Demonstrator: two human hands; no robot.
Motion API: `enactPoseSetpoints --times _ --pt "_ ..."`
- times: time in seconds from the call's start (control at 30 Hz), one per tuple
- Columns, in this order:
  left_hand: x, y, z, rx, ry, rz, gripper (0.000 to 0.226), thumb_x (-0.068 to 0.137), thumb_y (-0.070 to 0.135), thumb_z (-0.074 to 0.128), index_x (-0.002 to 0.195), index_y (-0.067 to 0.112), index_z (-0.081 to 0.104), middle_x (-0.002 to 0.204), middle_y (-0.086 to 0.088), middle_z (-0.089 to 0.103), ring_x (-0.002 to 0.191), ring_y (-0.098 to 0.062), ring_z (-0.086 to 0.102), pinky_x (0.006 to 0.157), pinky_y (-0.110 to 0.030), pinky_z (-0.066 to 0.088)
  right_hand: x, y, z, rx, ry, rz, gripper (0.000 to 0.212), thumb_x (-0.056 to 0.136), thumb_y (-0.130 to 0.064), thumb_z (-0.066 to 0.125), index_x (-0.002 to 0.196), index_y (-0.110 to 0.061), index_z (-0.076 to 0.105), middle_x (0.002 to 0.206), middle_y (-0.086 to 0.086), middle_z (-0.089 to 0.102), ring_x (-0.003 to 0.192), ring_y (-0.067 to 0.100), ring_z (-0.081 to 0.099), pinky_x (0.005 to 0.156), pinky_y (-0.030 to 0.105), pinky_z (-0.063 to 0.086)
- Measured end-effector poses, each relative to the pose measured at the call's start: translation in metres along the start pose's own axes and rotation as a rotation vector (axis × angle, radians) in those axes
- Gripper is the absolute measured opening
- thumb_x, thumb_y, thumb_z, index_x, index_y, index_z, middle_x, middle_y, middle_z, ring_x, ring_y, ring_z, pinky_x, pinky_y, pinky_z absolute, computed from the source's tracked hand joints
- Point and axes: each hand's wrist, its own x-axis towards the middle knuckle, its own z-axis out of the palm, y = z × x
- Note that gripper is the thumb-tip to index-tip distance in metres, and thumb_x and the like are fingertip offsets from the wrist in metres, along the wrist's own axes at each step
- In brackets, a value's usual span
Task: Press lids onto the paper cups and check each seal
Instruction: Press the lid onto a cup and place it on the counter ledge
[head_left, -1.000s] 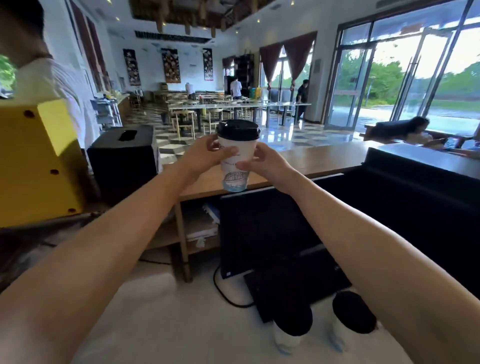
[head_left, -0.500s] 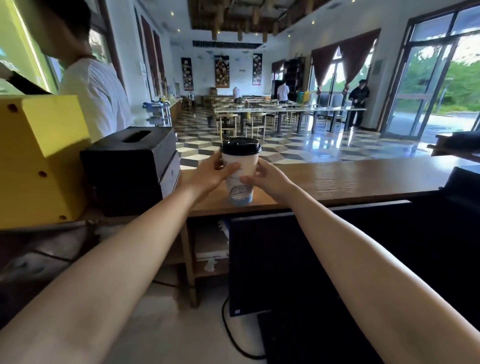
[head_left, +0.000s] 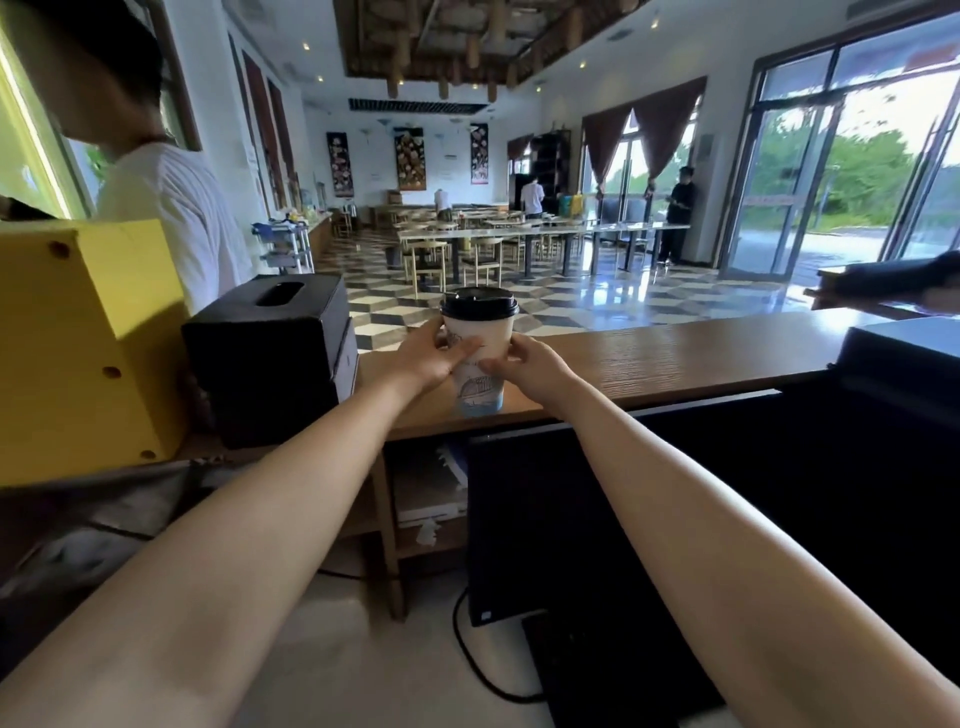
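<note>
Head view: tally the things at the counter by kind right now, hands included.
paper cup: 1
black lid: 1, on the cup
hands: 2, left hand and right hand, both gripping the cup
black tissue box: 1
yellow box: 1
Total: 6

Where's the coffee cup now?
Head view, centre: the cup is at the wooden counter's near edge, between the left hand and right hand, right of the black box.

it looked like a café or canteen dining hall: long rows of dining tables (head_left: 540, 234) with chairs (head_left: 485, 262) stood on a checkered floor (head_left: 571, 296), tall posters (head_left: 410, 158) hung on the far wall, and glass doors (head_left: 779, 192) faced greenery. at the wooden service bench (head_left: 675, 353) was a lidded takeaway paper cup (head_left: 480, 374).
</note>
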Motion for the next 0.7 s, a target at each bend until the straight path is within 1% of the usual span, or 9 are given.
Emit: enactPoseSetpoints --times 0.07,0.1,0.13,0.17,0.23,0.37,0.47,0.57,0.7 --pt "-0.004 0.004 -0.004 0.018 -0.015 0.022 0.052 0.082 0.032 0.068 0.128 0.016 0.050 0.121 -0.013 0.061 0.113 -0.028 0.058 0.096 -0.044 0.051 -0.009 -0.006 0.000 -0.015 0.015 -0.017 0.045 0.081 -0.016 0.070 0.122 -0.002 0.056 0.115 0.010 0.062 0.101 0.020 0.057 0.079 0.026 0.047" --pt "-0.007 0.006 -0.005 0.017 -0.029 0.032 0.051 0.081 0.032 0.069 0.126 0.016 0.051 0.119 -0.012 0.061 0.112 -0.027 0.059 0.095 -0.043 0.051 -0.013 -0.008 0.001 -0.018 0.023 -0.025 0.043 0.081 -0.015 0.070 0.121 -0.002 0.056 0.112 0.008 0.062 0.099 0.018 0.057 0.074 0.022 0.046" --pt "-0.011 0.007 -0.007 0.009 -0.036 0.039 0.050 0.081 0.032 0.069 0.126 0.016 0.052 0.118 -0.012 0.062 0.111 -0.027 0.060 0.094 -0.043 0.052 -0.018 -0.011 0.001 -0.013 0.034 -0.032 0.041 0.081 -0.014 0.070 0.119 -0.003 0.057 0.109 0.007 0.062 0.098 0.016 0.056 0.073 0.021 0.045" --pt "-0.015 0.009 -0.007 0.002 -0.035 0.053 0.050 0.081 0.032 0.069 0.125 0.016 0.053 0.119 -0.012 0.062 0.110 -0.027 0.060 0.093 -0.043 0.052 -0.022 -0.013 0.002 -0.007 0.047 -0.039 0.040 0.081 -0.014 0.070 0.118 -0.003 0.058 0.108 0.006 0.062 0.098 0.016 0.057 0.075 0.022 0.045" --pt "-0.021 0.010 -0.008 0.004 -0.027 0.080 0.049 0.080 0.032 0.070 0.124 0.016 0.053 0.119 -0.012 0.063 0.109 -0.027 0.060 0.093 -0.045 0.052 -0.029 -0.016 0.002 -0.012 0.064 -0.048 0.042 0.080 -0.014 0.070 0.119 -0.003 0.059 0.112 0.009 0.065 0.099 0.018 0.058 0.078 0.025 0.046" --pt "-0.032 0.013 -0.013 0.003 -0.020 0.086 0.049 0.080 0.031 0.071 0.122 0.014 0.053 0.120 -0.013 0.063 0.110 -0.027 0.061 0.093 -0.046 0.052 -0.039 -0.021 0.005 -0.051 0.064 -0.063 0.044 0.080 -0.017 0.071 0.119 -0.003 0.059 0.118 0.013 0.065 0.108 0.023 0.061 0.085 0.030 0.048" --pt "-0.037 0.013 -0.016 0.003 0.001 0.082 0.050 0.080 0.032 0.070 0.124 0.014 0.053 0.119 -0.011 0.062 0.112 -0.026 0.059 0.093 -0.046 0.052 -0.044 -0.026 0.010 -0.053 0.081 -0.064 0.043 0.080 -0.017 0.071 0.119 -0.004 0.059 0.118 0.013 0.065 0.108 0.024 0.060 0.087 0.032 0.049" --pt "-0.039 0.015 -0.019 0.038 0.046 0.102 0.053 0.081 0.033 0.070 0.126 0.012 0.053 0.120 -0.008 0.058 0.114 -0.025 0.056 0.094 -0.046 0.051 -0.044 -0.030 0.017 -0.037 0.102 -0.063 0.043 0.079 -0.016 0.071 0.119 -0.005 0.059 0.118 0.012 0.065 0.109 0.024 0.060 0.093 0.038 0.049" --pt "-0.042 0.014 -0.024 0.050 0.046 0.101 0.052 0.081 0.030 0.070 0.126 0.012 0.052 0.110 -0.001 0.054 0.113 -0.027 0.055 0.094 -0.048 0.050 -0.043 -0.030 0.023 -0.013 0.091 -0.067 0.043 0.080 -0.014 0.071 0.120 -0.007 0.058 0.120 0.012 0.064 0.106 0.020 0.058 0.092 0.037 0.049"
